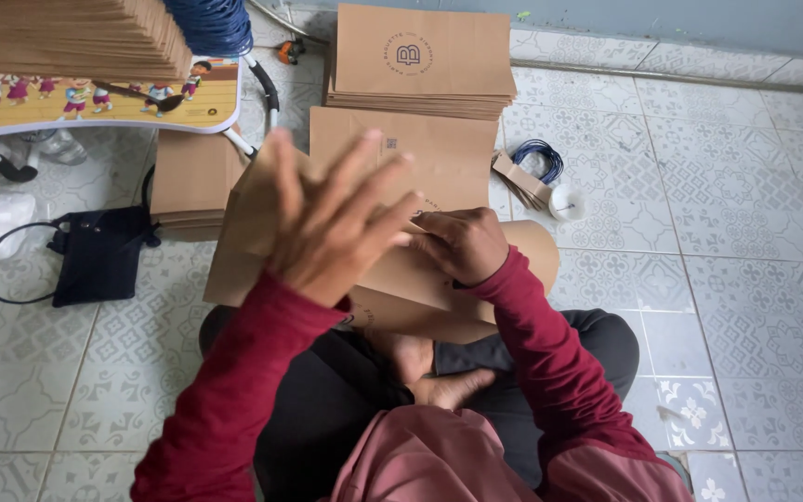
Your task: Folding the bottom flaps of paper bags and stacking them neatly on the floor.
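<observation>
Head-worn view, steeply downward, close.

This looks like a home used as a small packing workshop. The floor (745, 214) is patterned pale tile, and the person sits cross-legged on it. Stacks of flat brown paper bags (420, 60) rise at twelve o'clock, another pile (67, 37) loads a low child's folding worktop (95, 102) at ten o'clock, and a black handbag (95, 256) lies at nine o'clock.

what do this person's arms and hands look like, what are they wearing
Both arms are in long dark red sleeves, loose and creased, reaching to the wrists. The left hand and right hand are bare: no gloves, and no rings or watch that I can make out.
</observation>
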